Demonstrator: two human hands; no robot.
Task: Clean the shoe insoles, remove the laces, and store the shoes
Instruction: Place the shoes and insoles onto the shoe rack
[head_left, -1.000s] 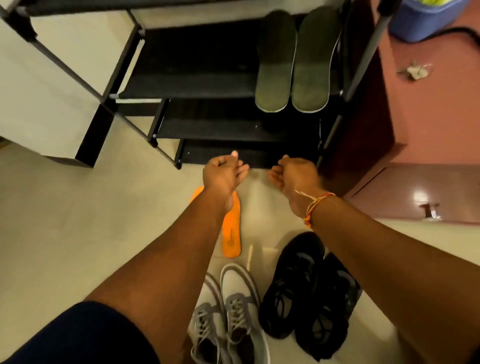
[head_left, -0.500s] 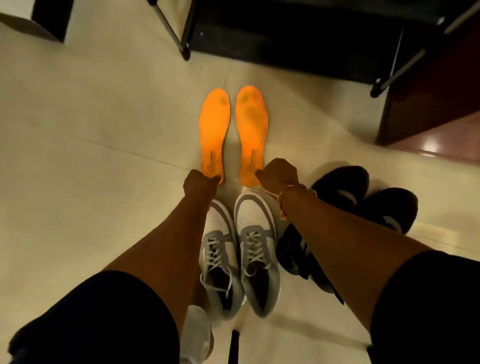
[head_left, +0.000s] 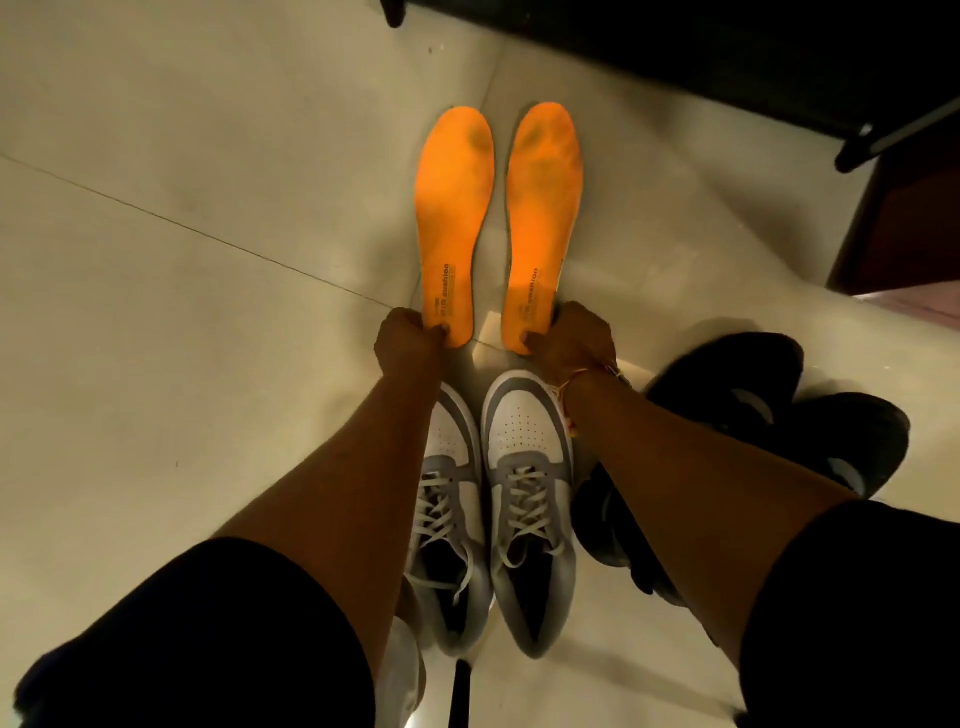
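Observation:
Two orange insoles lie side by side on the pale tiled floor, toes pointing away from me. My left hand (head_left: 408, 340) pinches the heel end of the left orange insole (head_left: 457, 208). My right hand (head_left: 571, 338) grips the heel end of the right orange insole (head_left: 543, 208). Just below my hands stands a pair of white and grey sneakers (head_left: 524, 467) with grey laces in them. A pair of black shoes (head_left: 779, 410) sits to their right, partly hidden by my right arm.
The foot and lowest shelf of a black shoe rack (head_left: 675, 47) run along the top edge. A dark red-brown cabinet (head_left: 904, 223) stands at the right. Bare floor tiles (head_left: 156, 312) spread to the left.
My head has tilted down from the rack to the floor. Both hands dropped from near the rack and closed on the heel ends of the orange insoles.

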